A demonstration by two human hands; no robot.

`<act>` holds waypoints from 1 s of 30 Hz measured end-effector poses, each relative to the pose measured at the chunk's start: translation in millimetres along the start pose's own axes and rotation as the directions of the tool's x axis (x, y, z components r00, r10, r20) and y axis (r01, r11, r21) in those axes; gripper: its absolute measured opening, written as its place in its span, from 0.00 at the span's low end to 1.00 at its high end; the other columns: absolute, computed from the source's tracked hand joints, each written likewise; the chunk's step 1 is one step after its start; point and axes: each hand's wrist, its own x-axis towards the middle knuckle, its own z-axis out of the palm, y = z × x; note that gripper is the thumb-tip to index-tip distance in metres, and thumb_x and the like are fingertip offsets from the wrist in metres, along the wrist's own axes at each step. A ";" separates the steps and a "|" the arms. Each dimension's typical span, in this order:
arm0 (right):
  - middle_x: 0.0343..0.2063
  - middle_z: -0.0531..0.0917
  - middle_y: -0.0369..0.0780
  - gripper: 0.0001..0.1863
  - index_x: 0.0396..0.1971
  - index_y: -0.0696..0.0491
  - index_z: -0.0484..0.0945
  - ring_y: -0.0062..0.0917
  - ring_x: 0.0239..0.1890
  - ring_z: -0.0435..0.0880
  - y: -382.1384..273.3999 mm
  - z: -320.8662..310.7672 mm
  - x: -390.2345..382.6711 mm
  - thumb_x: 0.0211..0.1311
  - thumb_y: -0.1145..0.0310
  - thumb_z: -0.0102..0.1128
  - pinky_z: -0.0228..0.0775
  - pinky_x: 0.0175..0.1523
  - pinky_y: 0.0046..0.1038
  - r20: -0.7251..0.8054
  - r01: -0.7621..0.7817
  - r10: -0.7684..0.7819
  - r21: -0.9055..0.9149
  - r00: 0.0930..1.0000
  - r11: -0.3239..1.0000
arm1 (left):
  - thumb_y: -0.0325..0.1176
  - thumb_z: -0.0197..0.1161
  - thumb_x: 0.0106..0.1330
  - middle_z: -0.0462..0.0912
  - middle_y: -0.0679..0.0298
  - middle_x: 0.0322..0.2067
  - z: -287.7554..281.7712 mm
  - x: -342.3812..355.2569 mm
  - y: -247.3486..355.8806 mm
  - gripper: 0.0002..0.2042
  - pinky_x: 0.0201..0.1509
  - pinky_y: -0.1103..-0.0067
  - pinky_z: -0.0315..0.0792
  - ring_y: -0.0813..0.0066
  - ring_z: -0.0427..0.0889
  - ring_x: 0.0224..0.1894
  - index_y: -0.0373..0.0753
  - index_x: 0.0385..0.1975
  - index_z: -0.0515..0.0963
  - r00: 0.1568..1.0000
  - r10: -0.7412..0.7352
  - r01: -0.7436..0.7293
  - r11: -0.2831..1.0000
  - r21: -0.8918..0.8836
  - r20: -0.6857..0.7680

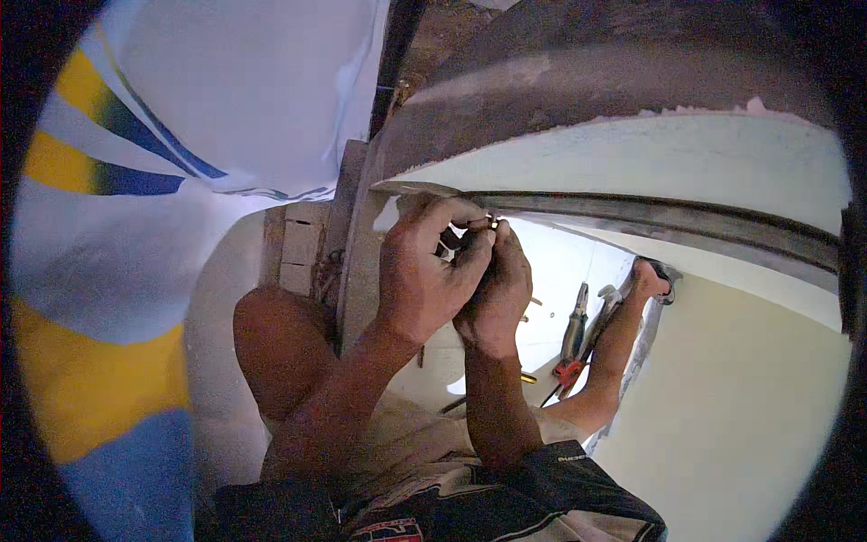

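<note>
My left hand (420, 271) and my right hand (501, 303) meet in the middle of the head view, fingertips touching. Between the pinched fingers is a small metal piece (493, 222), dark with a bright spot, too small to name. Both hands are closed around it, and some of the fingers are hidden behind the knuckles. Just above them runs a long dark rail (668, 217), close to the fingertips.
Right of my forearms lie pliers (573, 332), a wrench (607, 303) and a red-handled tool (567, 370). A pale panel (741, 388) stands at the right. On the left is a white surface with yellow and blue stripes (108, 379). My bare knee (280, 352) is near my left forearm.
</note>
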 end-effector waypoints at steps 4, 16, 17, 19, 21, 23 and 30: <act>0.32 0.80 0.38 0.15 0.36 0.58 0.76 0.21 0.34 0.76 -1.7 9.2 -1.4 0.76 0.62 0.45 0.70 0.42 0.24 -0.039 0.012 -0.010 0.061 0.999 0.998 | 0.27 0.69 0.59 0.84 0.64 0.33 1.5 -1.2 -5.5 0.07 0.37 0.79 0.75 0.77 0.80 0.32 0.37 0.36 0.80 0.999 -0.031 0.031 0.999 0.038 0.006; 0.31 0.77 0.37 0.15 0.39 0.56 0.75 0.22 0.34 0.76 -2.5 4.1 -0.6 0.76 0.60 0.45 0.70 0.43 0.28 -0.019 -0.015 0.016 0.058 1.000 0.998 | 0.28 0.67 0.59 0.82 0.58 0.31 4.0 -1.1 -8.4 0.05 0.34 0.73 0.75 0.61 0.82 0.33 0.37 0.32 0.80 0.995 0.089 -0.086 0.993 0.085 -0.035; 0.29 0.77 0.35 0.13 0.37 0.56 0.76 0.18 0.30 0.75 -5.5 7.9 -1.7 0.75 0.62 0.48 0.68 0.36 0.23 -0.057 -0.007 0.010 0.051 0.998 0.999 | 0.28 0.67 0.59 0.82 0.58 0.31 3.9 -0.8 -8.3 0.05 0.34 0.73 0.75 0.61 0.82 0.33 0.37 0.32 0.80 0.995 0.089 -0.086 0.993 0.084 -0.034; 0.26 0.78 0.33 0.11 0.36 0.55 0.76 0.14 0.26 0.74 -7.7 7.4 -2.0 0.74 0.64 0.52 0.67 0.30 0.18 -0.095 0.003 0.002 0.044 0.996 0.999 | 0.28 0.66 0.59 0.82 0.57 0.31 2.6 0.9 -6.8 0.04 0.36 0.72 0.75 0.59 0.82 0.34 0.37 0.32 0.81 0.997 0.074 -0.074 0.995 0.073 -0.007; 0.23 0.77 0.31 0.10 0.34 0.53 0.77 0.11 0.20 0.71 -9.1 -0.1 -1.9 0.72 0.63 0.54 0.61 0.22 0.16 -0.033 0.031 -0.033 -0.040 0.999 0.999 | 0.28 0.66 0.59 0.82 0.57 0.32 0.6 3.1 -5.4 0.04 0.37 0.71 0.75 0.58 0.82 0.34 0.37 0.33 0.81 0.993 0.122 -0.121 0.987 0.110 -0.007; 0.22 0.77 0.30 0.10 0.34 0.53 0.77 0.11 0.19 0.71 -9.0 -1.5 -1.5 0.72 0.63 0.55 0.60 0.21 0.15 -0.029 0.045 -0.046 -0.047 0.999 0.998 | 0.27 0.66 0.59 0.82 0.56 0.32 0.3 4.2 -5.1 0.05 0.38 0.70 0.75 0.56 0.82 0.34 0.37 0.33 0.81 0.986 0.169 -0.166 0.975 0.146 -0.004; 0.20 0.77 0.31 0.09 0.34 0.55 0.78 0.12 0.18 0.71 -12.6 4.0 2.9 0.70 0.65 0.56 0.60 0.21 0.16 -0.087 0.056 -0.061 -0.062 0.994 0.997 | 0.26 0.66 0.58 0.81 0.56 0.33 0.5 2.2 -6.1 0.05 0.41 0.69 0.76 0.55 0.82 0.36 0.37 0.34 0.81 0.996 0.088 -0.091 0.991 0.100 0.029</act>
